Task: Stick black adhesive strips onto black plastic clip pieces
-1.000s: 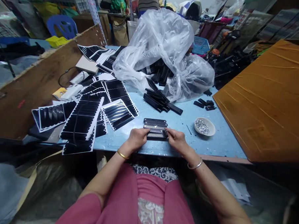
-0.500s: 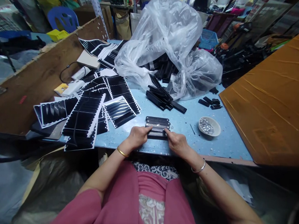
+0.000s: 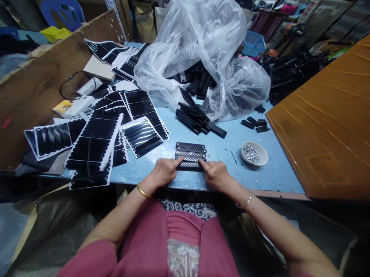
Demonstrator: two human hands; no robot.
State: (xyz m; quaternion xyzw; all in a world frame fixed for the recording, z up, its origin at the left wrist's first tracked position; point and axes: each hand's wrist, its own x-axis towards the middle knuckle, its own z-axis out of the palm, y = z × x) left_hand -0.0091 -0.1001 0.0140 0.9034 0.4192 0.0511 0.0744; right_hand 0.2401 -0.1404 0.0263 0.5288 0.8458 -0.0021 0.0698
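Several black strips with a fine textured pattern (image 3: pixel 190 147) lie side by side in a stack of rows near the table's front edge. My left hand (image 3: pixel 165 170) rests at their left end, its index finger stretched out onto one of the lower strips and its other fingers curled under. From the right, my right hand (image 3: pixel 216 172) touches the same strip with its index finger stretched out likewise. Both thumbs are hard to make out. A thin dark pin-like piece (image 3: pixel 234 157) lies to the right, beside a white bowl (image 3: pixel 265 160) of small shiny metal parts.
Sheets of black stickers (image 3: pixel 94 144) overlap on the left. A large clear plastic bag (image 3: pixel 205 29) with black pieces stands behind a pile of black handles (image 3: pixel 198 118). Small black pieces (image 3: pixel 255 123) lie at right. An orange-brown board (image 3: pixel 332 132) and a wooden board (image 3: pixel 36 95) flank the table.
Both index fingers now lie straighter on the strip, the right one reaching further inward. The whole view has shifted slightly; the strips' arrangement looks the same.
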